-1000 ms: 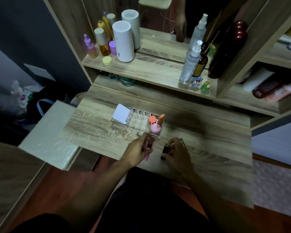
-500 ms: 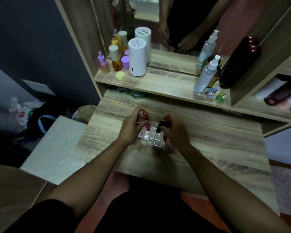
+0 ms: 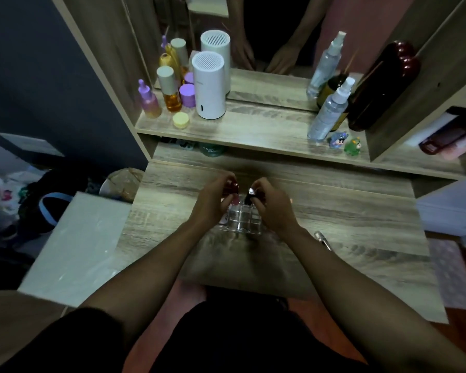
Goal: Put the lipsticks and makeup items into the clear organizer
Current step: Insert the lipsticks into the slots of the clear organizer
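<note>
The clear organizer (image 3: 244, 224) sits on the wooden desk in front of me, its far half hidden by my hands. My left hand (image 3: 213, 204) grips a red and pink lipstick (image 3: 233, 192), held upright over the organizer's left cells. Over the right cells, my right hand (image 3: 271, 208) grips a black lipstick with a silver top (image 3: 250, 196), also upright. The two lipsticks stand side by side, a small gap between them. Items that stood in the organizer earlier are hidden behind my hands.
A thin silver-tipped stick (image 3: 322, 239) lies on the desk (image 3: 347, 219) right of my right forearm. The shelf behind holds a white cylinder device (image 3: 209, 86), bottles (image 3: 170, 90), a spray bottle (image 3: 328, 111) and two small figurines (image 3: 346, 142). A white board (image 3: 73, 251) lies left of the desk.
Both hands moved from the desk's near edge up to the organizer, carrying the lipsticks over its cells. The camera also tilted upward, showing more of the shelf and mirror.
</note>
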